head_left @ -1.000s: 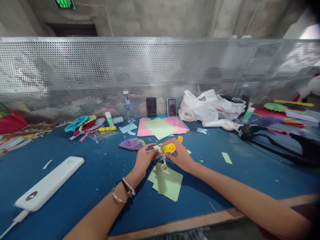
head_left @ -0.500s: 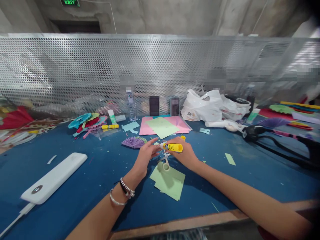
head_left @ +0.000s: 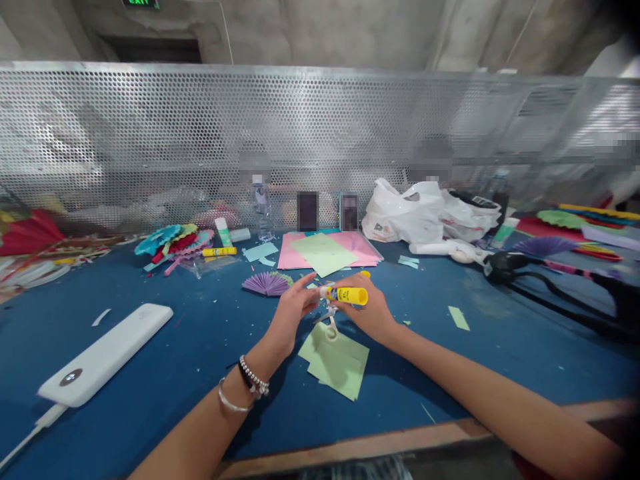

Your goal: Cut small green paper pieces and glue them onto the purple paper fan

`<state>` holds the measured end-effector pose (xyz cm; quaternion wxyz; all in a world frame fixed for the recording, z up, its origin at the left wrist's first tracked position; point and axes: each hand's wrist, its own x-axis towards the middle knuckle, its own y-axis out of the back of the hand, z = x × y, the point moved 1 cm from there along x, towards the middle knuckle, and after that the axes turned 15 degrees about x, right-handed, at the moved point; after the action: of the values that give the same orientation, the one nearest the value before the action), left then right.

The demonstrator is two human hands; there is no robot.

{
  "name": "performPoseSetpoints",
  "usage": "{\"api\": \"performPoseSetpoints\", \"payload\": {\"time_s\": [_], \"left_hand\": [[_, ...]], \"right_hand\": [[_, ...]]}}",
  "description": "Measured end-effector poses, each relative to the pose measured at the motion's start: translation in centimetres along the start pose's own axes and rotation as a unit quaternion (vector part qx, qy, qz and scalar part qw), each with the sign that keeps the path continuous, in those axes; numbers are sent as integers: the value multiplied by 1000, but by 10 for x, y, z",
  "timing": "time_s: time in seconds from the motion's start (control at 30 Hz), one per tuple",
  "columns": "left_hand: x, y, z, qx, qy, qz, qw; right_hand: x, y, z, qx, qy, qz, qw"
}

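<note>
My right hand [head_left: 367, 310] is closed around a yellow glue stick [head_left: 350, 295], held sideways above the table. Its wide yellow end points right, and a small yellow piece, perhaps the cap, shows above my right fingers. The fingertips of my left hand [head_left: 295, 303] meet the white end of the stick, with the index finger stretched out. Just below the hands lie scissors [head_left: 331, 330] with a pale handle, partly over a few light green paper sheets [head_left: 337, 367]. A purple folded paper fan [head_left: 266, 284] rests beside my left fingers.
Behind the hands lie pink sheets [head_left: 290, 257] under a green sheet [head_left: 324, 252]. A white power bank [head_left: 107, 357] with a cable is at left. White plastic bags [head_left: 403, 210], black straps [head_left: 540, 287] and a water bottle [head_left: 263, 210] stand farther back.
The glue stick has shifted very slightly to the right. Both hands keep nearly the same pose, and the view has moved a little.
</note>
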<state>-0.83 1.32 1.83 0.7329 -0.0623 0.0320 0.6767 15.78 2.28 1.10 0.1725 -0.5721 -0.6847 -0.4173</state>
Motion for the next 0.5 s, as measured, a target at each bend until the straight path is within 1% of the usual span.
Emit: {"api": "performPoseSetpoints", "payload": {"time_s": [0.07,0.13,0.2,0.23,0.27,0.3,0.37,0.43,0.5], "left_hand": [[-2,1,2,12,-6,9,1000],[-3,3,4,23,-5,20,1000],[-2,5,4,38,0,29,999],[-1,6,4,55,0,36,998],[-1,6,4,78,-5,41,996],[-1,6,4,109,-16,47,993],[-1,6,4,178,-61,54,981],[-2,4,4,238,-126,59,961],[-5,3,4,296,-181,65,936]], "right_hand": [[-2,-1,-2,20,-8,15,1000],[-4,-2,-2,71,-32,37,996],[-4,-3,0,160,-86,61,981],[-4,-4,2,216,-125,75,965],[-2,-5,4,275,-168,93,942],[-1,-5,7,334,-212,111,912],[2,-6,13,432,-289,138,843],[3,-8,15,503,-347,128,781],[3,-9,14,553,-384,90,734]]}}
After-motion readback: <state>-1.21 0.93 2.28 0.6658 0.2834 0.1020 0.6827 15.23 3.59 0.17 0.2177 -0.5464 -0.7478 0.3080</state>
